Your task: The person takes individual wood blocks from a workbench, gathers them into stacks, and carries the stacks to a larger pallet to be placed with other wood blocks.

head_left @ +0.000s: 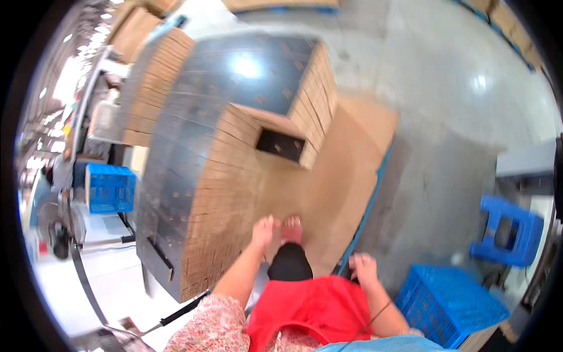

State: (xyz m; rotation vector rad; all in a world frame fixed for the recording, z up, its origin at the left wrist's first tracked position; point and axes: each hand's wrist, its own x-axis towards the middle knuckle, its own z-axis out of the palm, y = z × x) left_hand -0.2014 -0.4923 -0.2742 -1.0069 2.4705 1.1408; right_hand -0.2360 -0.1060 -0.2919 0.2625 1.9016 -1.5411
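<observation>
Mostly blurred hands (264,226), cardboard stack (234,158), crate (448,302) cut off

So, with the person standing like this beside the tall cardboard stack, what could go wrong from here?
1. The left hand rests low on the stack of flattened cartons, which rises in uneven steps; a push could make the upper sheets slide.
2. The feet are on a loose cardboard sheet lying on the smooth floor; it might slip.
3. A blue crate and a blue stool stand close on the right, so a step sideways could trip.
</observation>
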